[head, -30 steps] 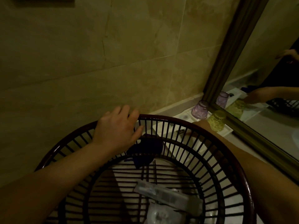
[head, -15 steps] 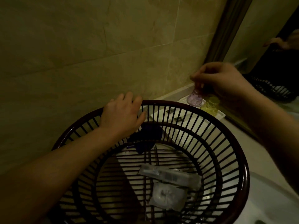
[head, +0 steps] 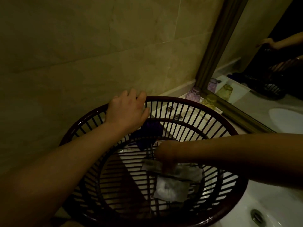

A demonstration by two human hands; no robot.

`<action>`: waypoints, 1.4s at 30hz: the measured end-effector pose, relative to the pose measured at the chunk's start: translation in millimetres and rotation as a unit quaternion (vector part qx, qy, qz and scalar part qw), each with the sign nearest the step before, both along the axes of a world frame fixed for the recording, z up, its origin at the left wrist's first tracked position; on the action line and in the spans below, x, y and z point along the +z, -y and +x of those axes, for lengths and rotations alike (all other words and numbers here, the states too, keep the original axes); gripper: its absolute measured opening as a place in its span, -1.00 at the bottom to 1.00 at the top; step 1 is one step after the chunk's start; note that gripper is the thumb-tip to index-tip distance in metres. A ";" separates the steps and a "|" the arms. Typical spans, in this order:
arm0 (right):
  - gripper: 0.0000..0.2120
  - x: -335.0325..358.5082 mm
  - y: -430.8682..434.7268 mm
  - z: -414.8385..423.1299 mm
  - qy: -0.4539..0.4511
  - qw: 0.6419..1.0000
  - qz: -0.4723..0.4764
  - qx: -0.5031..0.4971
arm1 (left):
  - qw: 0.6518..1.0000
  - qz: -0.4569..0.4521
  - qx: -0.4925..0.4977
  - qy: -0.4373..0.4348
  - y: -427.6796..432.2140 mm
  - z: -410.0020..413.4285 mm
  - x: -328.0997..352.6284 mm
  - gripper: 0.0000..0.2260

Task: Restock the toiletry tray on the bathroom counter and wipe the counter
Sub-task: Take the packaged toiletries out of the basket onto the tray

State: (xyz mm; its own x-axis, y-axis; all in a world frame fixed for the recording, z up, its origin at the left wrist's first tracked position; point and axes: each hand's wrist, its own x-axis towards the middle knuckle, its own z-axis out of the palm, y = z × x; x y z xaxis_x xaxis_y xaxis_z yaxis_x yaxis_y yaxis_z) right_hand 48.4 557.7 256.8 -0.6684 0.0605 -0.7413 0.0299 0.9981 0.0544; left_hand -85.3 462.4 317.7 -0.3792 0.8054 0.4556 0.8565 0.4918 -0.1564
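A dark slatted round basket (head: pixel 229 128) fills the lower view. My left hand (head: pixel 127 110) grips its far rim. My right hand (head: pixel 167 154) reaches down inside, fingers on a long clear-wrapped packet (head: pixel 150 166) lying over a square white sachet (head: pixel 170 188) at the bottom. A dark blue cloth (head: pixel 151 130) hangs on the basket's far inner wall. Beyond the rim lies the white toiletry tray (head: pixel 183 108) with a purple glass (head: pixel 193 94) and a yellow glass (head: pixel 210 101) upside down at its far end.
A tiled wall runs close along the left and back. A framed mirror (head: pixel 218 46) stands at the right and reflects the tray, the glasses and the basket. The white sink basin (head: pixel 270 208) with its drain (head: pixel 258 217) lies at the lower right.
My right hand has left the purple glass on the tray and dropped into the basket onto the wrapped packet. My left hand stays on the rim.
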 end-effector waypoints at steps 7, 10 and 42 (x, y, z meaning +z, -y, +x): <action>-0.61 -23.5 -5.5 16.5 0.028 0.994 -0.023 -0.103 | 1.000 0.002 0.003 0.002 -1.4 -1.7 -1.0 -0.65; -0.66 -19.6 -4.7 17.0 0.014 0.999 0.004 -0.037 | 1.000 0.006 0.003 -0.003 -2.0 -1.8 -1.5 -0.64; -0.77 133.9 -178.3 34.5 -0.526 0.491 -0.366 -0.590 | 1.000 0.002 0.007 -0.008 -0.2 0.4 0.6 -0.69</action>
State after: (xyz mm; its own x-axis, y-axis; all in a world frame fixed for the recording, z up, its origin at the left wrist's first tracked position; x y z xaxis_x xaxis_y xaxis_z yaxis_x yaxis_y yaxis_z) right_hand 82.9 735.9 390.7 -0.5248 0.8406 -0.1341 0.2379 -0.0065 -0.9713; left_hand -84.9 462.5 318.4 -0.3828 0.7984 0.4647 0.8473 0.5039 -0.1678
